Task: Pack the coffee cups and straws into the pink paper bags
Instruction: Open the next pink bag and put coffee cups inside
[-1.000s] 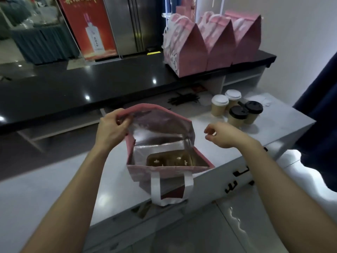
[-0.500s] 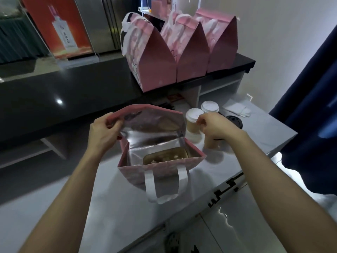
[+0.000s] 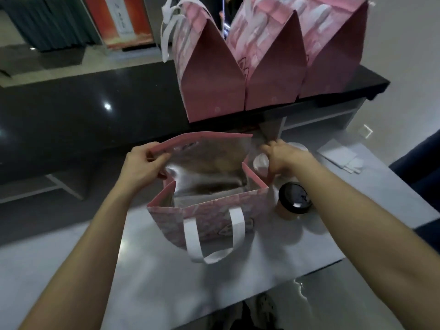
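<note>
Pink paper bag (image 3: 209,217), open-topped, stands on the grey table (image 3: 262,277) at the centre of my view, its white handle loop (image 3: 209,236) hanging down the near face towards six o'clock. I see a silver foil lining inside; the contents at the bottom are too blurred for me to identify. At nine o'clock of the bag, the left hand (image 3: 140,166) pinches the raised back flap at its left end, thumb on the outside, fingers curled under the edge. At three o'clock, just beside the bag's right wall, a coffee cup with a black lid (image 3: 294,198) stands upright on the table. At one to two o'clock of the bag, the right hand (image 3: 284,157) is curled around the top of a white-lidded cup (image 3: 260,163), which sits close against the bag's right rear corner; I cannot tell whether that cup is lifted or resting. Further out at two o'clock, white paper napkins (image 3: 342,156) lie flat on the table. Beyond, at twelve o'clock, three closed pink bags (image 3: 269,67) stand side by side on a black counter (image 3: 119,103), well apart from the open bag. A red poster (image 3: 119,20) stands at eleven o'clock in the background.
</note>
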{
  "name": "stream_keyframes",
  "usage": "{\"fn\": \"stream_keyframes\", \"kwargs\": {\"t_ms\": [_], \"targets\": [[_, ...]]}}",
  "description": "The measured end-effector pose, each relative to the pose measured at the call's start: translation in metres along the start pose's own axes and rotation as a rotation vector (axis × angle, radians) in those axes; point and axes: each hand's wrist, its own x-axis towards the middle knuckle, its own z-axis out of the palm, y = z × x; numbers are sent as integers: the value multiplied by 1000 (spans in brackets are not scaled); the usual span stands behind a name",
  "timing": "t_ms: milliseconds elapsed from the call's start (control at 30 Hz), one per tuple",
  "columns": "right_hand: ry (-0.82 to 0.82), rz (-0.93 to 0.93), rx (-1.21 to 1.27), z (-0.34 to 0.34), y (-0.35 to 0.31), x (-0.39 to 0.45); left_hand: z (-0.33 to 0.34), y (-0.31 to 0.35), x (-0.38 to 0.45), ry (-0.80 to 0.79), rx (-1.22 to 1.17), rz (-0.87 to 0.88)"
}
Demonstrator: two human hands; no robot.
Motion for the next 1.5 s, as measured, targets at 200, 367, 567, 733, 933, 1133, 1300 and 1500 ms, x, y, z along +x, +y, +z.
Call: {"fn": "stream_keyframes", "kwargs": {"t_ms": [200,367,567,733,933,1133,1300,1500], "targets": [[33,-173,0,-18,7,14,1,12,-17,86,30,-87],[382,-265,95,-76,13,-14,6,14,-31,250,68,-137],[810,-340,429,-125,12,-60,14,16,-55,466,161,-1],[786,-596,774,-137,-9,-103,-4,14,-67,146,204,116],[370,-596,599,-105,-75,-116,-20,17,-68,-205,377,-17],[109,-549,119,-64,-125,-98,-23,16,-76,-316,540,1],[33,-639,-63,-43,-143,-78,-26,13,-78,-318,593,57],[-98,-631,-176,-30,-161,-53,-25,11,-87,-303,565,125]]}}
